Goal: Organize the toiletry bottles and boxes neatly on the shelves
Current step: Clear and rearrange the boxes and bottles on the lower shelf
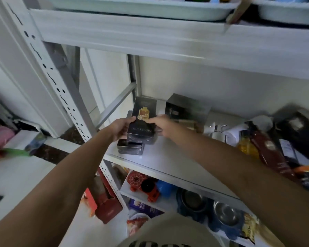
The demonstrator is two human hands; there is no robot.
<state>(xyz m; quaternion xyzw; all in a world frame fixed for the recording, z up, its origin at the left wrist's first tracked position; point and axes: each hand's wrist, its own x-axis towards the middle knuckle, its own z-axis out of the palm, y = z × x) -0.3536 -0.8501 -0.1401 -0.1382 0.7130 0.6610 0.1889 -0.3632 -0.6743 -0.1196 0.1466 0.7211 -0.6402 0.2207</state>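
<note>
Two-handed hold on box [141, 129] at left end of shelf [168, 157]: left hand [120, 129] wrapped round left edge, right hand [163, 126] pinching right edge. Likely light, stiff, slick-wrapped carton; best gripped by opposite sides.

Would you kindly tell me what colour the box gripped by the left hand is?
The box is black with a gold emblem; head view.

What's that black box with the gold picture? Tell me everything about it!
The black box is tall and shiny, likely film-wrapped cardboard, with a gold bottle picture and pale letters on its front. It leans back over the left end of the shelf, its bottom seemingly on a flatter dark box. The left hand grips its left side; the right hand holds its right side, one finger on the picture.
</note>
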